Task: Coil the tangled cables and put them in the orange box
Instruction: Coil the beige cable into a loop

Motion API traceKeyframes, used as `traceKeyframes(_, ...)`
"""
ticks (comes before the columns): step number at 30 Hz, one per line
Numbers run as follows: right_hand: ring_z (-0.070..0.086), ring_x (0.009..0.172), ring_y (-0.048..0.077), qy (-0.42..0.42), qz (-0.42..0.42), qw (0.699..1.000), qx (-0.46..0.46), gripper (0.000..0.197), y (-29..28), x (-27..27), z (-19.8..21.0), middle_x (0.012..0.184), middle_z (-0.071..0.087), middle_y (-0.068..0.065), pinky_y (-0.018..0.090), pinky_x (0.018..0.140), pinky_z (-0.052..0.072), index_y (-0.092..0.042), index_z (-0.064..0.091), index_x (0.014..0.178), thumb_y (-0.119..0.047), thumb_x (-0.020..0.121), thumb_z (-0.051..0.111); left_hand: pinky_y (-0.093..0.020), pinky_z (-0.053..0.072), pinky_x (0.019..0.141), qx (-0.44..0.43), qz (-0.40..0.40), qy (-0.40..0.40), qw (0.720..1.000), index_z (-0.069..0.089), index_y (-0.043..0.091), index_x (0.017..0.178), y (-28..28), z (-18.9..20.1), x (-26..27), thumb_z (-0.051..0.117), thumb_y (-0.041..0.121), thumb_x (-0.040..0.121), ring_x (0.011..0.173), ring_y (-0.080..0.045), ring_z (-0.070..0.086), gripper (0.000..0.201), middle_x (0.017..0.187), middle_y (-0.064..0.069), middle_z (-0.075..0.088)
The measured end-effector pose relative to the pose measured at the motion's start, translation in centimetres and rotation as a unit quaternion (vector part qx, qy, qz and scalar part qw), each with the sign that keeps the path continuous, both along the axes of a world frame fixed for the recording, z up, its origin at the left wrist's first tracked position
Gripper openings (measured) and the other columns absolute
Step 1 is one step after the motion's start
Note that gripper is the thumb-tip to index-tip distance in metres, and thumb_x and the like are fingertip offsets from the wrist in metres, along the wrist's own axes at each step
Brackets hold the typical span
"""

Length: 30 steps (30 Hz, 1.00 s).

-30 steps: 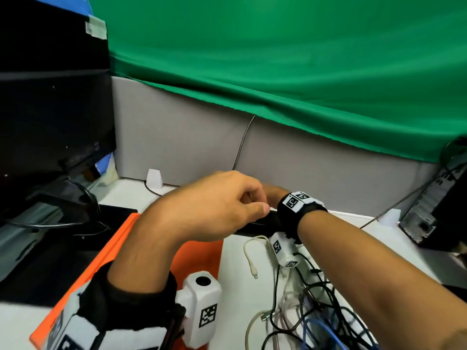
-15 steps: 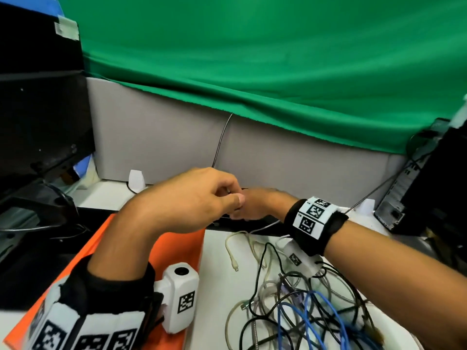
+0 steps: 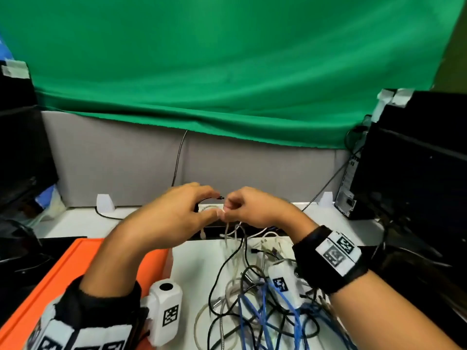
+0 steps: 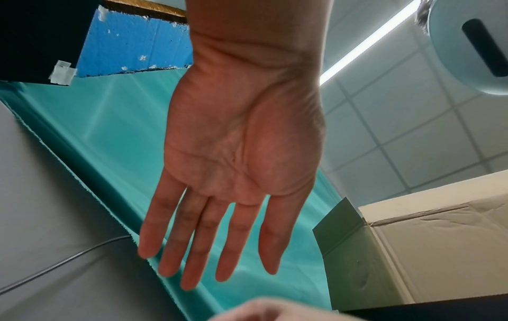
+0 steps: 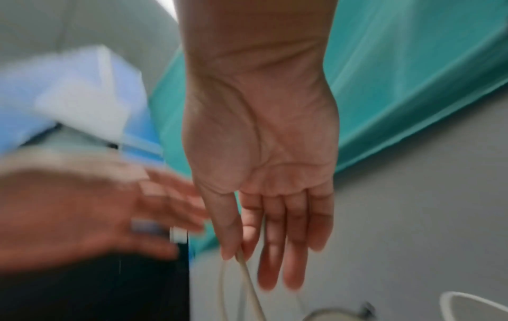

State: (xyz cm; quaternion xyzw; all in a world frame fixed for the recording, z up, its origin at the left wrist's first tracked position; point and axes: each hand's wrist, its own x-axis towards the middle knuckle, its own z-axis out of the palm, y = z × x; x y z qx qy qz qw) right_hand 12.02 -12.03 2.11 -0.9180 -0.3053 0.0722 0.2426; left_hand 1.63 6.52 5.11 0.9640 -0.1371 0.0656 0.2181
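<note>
Trailing from the tangled pile of black, blue and beige cables on the white counter, a thin beige cable is pinched by the right hand. The left hand is held flat, empty. Snagging is likely if pulled; the orange plastic box sits left.

Green cloth above grey partition, white desk, tiled ceiling.

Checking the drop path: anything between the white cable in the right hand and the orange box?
Only the left hand and forearm, raised over the orange box beside the right hand. The white cable also trails into the tangled cables, which may drag.
</note>
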Motion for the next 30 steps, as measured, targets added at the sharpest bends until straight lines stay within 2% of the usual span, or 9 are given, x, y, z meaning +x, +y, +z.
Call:
traceKeyframes(3,0.067,0.077,0.004,0.047,0.039,0.985,0.163,0.019,-1.9,-2.3,1.8,0.085,0.077,-0.001,0.019,0.074,0.05,-0.009,0.066,0.092,-0.027,0.099,0.065,-0.03,0.045,0.099,-0.037,0.019,-0.026,0.999,0.061,0.029,0.133,-1.8,0.3,0.6,0.053,0.048,0.099,0.12,-0.012,0.058,0.04,0.132,0.008,0.063)
traceKeyframes(7,0.07,0.076,0.025,0.104,0.067,0.93,0.346,0.012,-3.3,-4.7,2.7,0.077,0.071,0.014,0.031,0.082,0.056,-0.004,0.057,0.097,-0.013,0.104,0.054,-0.031,0.047,0.061,-0.152,0.045,-0.108,0.981,0.069,0.024,0.086,-3.5,1.0,1.5,0.054,0.041,0.1,0.065,-0.011,0.055,0.027,0.066,0.009,0.059)
traceKeyframes(11,0.047,0.05,0.015,0.084,0.055,0.897,0.431,0.011,-3.3,-5.8,3.2,0.059,0.047,-0.004,0.034,0.059,0.056,-0.01,0.058,0.095,-0.015,0.103,0.055,-0.031,0.056,0.052,-0.334,0.023,-0.128,0.934,0.064,0.014,0.079,-4.2,1.6,1.1,0.053,0.03,0.103,0.048,-0.012,0.048,0.031,0.055,0.004,0.045)
traceKeyframes(14,0.029,0.044,0.007,0.107,0.068,0.91,0.395,0.016,-4.1,-6.1,3.4,0.055,0.036,-0.01,0.023,0.043,0.034,-0.013,0.063,0.094,-0.021,0.104,0.053,-0.031,0.06,0.051,-0.479,0.036,-0.176,0.859,0.056,0.011,0.079,-3.2,2.6,0.4,0.047,0.027,0.107,0.042,-0.012,0.044,0.033,0.056,-0.002,0.041)
traceKeyframes(18,0.027,0.05,0.01,0.047,0.067,0.922,0.377,0.023,-5.9,-6.5,4.2,0.054,0.038,-0.009,0.023,0.047,0.022,-0.024,0.069,0.079,-0.03,0.099,0.059,-0.015,0.026,0.032,-0.617,0.032,-0.156,0.771,0.048,0.022,0.076,0.8,3.9,-0.7,0.045,0.037,0.105,0.034,-0.003,0.026,0.033,0.049,0.013,0.03)
traceKeyframes(23,0.029,0.052,0.011,-0.052,0.047,0.894,0.443,0.016,-7.3,-7.1,5.2,0.055,0.04,-0.01,0.022,0.048,0.023,-0.028,0.075,0.08,-0.024,0.092,0.064,-0.022,0.011,0.037,-0.637,-0.055,-0.007,0.769,0.037,0.025,0.064,2.3,3.5,-0.8,0.042,0.048,0.102,0.037,-0.008,0.01,0.045,0.048,0.009,0.021)
traceKeyframes(25,0.03,0.049,0.01,-0.095,0.0,0.879,0.468,0.02,-7.6,-6.6,5.2,0.053,0.041,-0.013,0.023,0.046,0.023,-0.026,0.073,0.08,-0.022,0.097,0.063,-0.027,0.012,0.04,-0.67,-0.191,0.107,0.709,0.046,0.021,0.07,2.2,3.3,-0.7,0.034,0.043,0.108,0.039,-0.01,0.009,0.045,0.048,0.008,0.022)
traceKeyframes(27,0.034,0.048,0.002,-0.139,-0.044,0.881,0.451,0.02,-7.7,-5.9,5.0,0.052,0.044,-0.016,0.015,0.047,0.028,-0.023,0.07,0.083,-0.022,0.101,0.061,-0.03,0.015,0.046,-0.709,-0.349,0.185,0.583,0.055,0.008,0.096,2.0,3.1,-0.3,0.028,0.034,0.112,0.04,-0.011,0.015,0.041,0.051,0.003,0.028)
traceKeyframes(30,0.038,0.052,0.001,-0.155,-0.048,0.912,0.376,0.018,-7.3,-5.7,4.8,0.056,0.047,-0.012,0.011,0.051,0.031,-0.02,0.072,0.089,-0.027,0.101,0.059,-0.032,0.028,0.053,-0.762,-0.409,0.143,0.481,0.044,-0.01,0.131,1.2,3.6,-0.3,0.027,0.022,0.113,0.044,-0.017,0.032,0.04,0.056,-0.004,0.037)
